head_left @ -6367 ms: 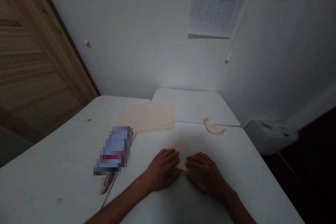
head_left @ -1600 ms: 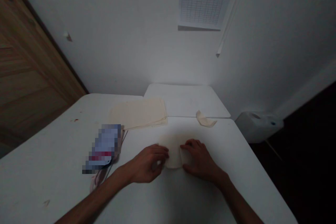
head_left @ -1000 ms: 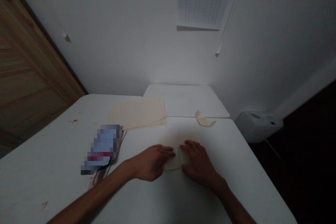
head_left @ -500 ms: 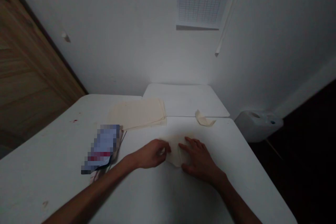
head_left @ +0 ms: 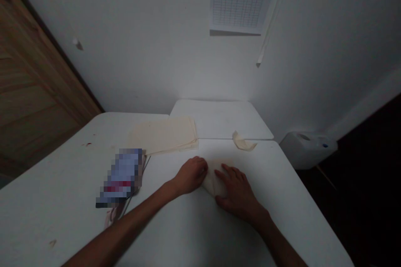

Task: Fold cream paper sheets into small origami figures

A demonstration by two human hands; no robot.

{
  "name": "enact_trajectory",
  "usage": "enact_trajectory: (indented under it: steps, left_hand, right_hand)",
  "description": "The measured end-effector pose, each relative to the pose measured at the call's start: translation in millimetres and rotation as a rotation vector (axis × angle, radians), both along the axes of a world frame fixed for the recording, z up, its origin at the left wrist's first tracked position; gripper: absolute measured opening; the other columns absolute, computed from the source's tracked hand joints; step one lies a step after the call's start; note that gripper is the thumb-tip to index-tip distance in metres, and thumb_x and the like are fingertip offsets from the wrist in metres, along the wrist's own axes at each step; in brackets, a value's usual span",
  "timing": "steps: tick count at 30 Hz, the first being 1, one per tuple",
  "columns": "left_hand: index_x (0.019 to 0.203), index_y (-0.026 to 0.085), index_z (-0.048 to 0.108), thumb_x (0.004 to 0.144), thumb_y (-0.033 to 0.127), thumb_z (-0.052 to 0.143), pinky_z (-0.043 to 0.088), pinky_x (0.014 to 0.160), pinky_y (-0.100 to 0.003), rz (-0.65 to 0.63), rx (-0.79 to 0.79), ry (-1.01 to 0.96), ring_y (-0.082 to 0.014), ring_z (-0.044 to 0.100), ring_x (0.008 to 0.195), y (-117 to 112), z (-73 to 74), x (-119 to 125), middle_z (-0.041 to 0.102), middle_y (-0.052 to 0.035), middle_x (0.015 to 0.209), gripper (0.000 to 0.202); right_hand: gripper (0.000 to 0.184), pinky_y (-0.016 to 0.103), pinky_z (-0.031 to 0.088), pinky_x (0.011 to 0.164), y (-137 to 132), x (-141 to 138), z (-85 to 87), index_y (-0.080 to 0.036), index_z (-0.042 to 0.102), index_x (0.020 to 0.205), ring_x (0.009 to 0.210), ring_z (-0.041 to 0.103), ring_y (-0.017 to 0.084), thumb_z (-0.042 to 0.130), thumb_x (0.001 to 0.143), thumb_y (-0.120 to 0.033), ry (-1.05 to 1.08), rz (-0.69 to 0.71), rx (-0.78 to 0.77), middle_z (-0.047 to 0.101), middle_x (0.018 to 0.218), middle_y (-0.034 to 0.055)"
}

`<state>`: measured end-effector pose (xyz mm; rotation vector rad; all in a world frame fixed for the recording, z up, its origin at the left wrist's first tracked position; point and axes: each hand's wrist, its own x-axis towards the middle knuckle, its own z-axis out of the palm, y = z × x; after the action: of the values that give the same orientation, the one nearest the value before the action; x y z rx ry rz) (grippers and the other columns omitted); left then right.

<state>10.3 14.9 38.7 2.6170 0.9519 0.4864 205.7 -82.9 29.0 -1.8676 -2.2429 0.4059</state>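
A small folded piece of cream paper [head_left: 210, 182] lies on the white table between my hands. My left hand [head_left: 191, 174] is closed at the paper's left edge, its curled fingers gripping the side; the fingertips are partly hidden. Flat on the right part of the paper rests my right hand [head_left: 234, 187], fingers spread and holding nothing. Beyond the hands is a stack of cream paper sheets [head_left: 164, 133], to the left. A curled cream paper scrap [head_left: 243, 142] sits farther back on the right.
A blurred-out blue packet [head_left: 122, 177] lies left of my forearm, on top of other flat items. The white table [head_left: 62, 183] meets the wall at the back. A printed chart [head_left: 242, 2] hangs there. A white plastic container [head_left: 305, 150] stands beyond the table's right edge.
My left hand has moved slightly right and away from me, and its fingers have curled in more over the paper's left side. My right hand stays nearly still on the paper.
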Motion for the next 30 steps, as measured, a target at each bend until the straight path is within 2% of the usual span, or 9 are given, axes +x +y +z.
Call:
enact_trajectory:
  steps: [10, 17, 25, 30]
  left_hand:
    - [0.085, 0.018, 0.058, 0.087, 0.016, 0.047, 0.042, 0.077, -0.037, 0.045, 0.186, 0.051, -0.0234, 0.051, 0.088, -5, -15.6, 12, 0.057, -0.0083, 0.091, 0.011]
    - [0.087, 0.019, 0.057, 0.085, 0.016, 0.049, 0.042, 0.078, -0.038, 0.064, 0.168, 0.005, -0.0229, 0.051, 0.089, -7, -19.8, 12, 0.056, -0.0073, 0.093, 0.009]
    - [0.099, 0.018, 0.057, 0.084, 0.015, 0.051, 0.043, 0.084, -0.039, 0.082, 0.145, -0.055, -0.0236, 0.05, 0.095, -9, -22.1, 11, 0.055, -0.0085, 0.102, 0.017]
    - [0.096, 0.019, 0.058, 0.085, 0.018, 0.052, 0.043, 0.084, -0.04, 0.087, 0.135, -0.074, -0.0239, 0.05, 0.094, -10, -21.1, 11, 0.055, -0.0087, 0.101, 0.013]
  right_hand:
    - [0.08, 0.045, 0.015, 0.112, -3, -4, 0.4, -0.025, 0.037, 0.142, 0.136, 0.024, 0.031, 0.064, 0.069, -0.04, 0.006, -0.022, 0.029, 0.027, 0.152, 0.0072]
    - [0.08, 0.047, 0.016, 0.111, -2, -3, -2.6, -0.026, 0.037, 0.142, 0.136, 0.024, 0.032, 0.064, 0.068, -0.04, 0.005, -0.019, 0.042, 0.028, 0.152, 0.0067]
    - [0.078, 0.046, 0.016, 0.111, -3, -2, -1.3, -0.025, 0.038, 0.142, 0.136, 0.025, 0.032, 0.064, 0.069, -0.04, 0.011, -0.015, 0.042, 0.029, 0.151, 0.0072]
    - [0.077, 0.046, 0.016, 0.111, -3, -2, -0.8, -0.025, 0.038, 0.141, 0.136, 0.024, 0.031, 0.063, 0.07, -0.04, 0.004, -0.006, 0.035, 0.028, 0.151, 0.007]
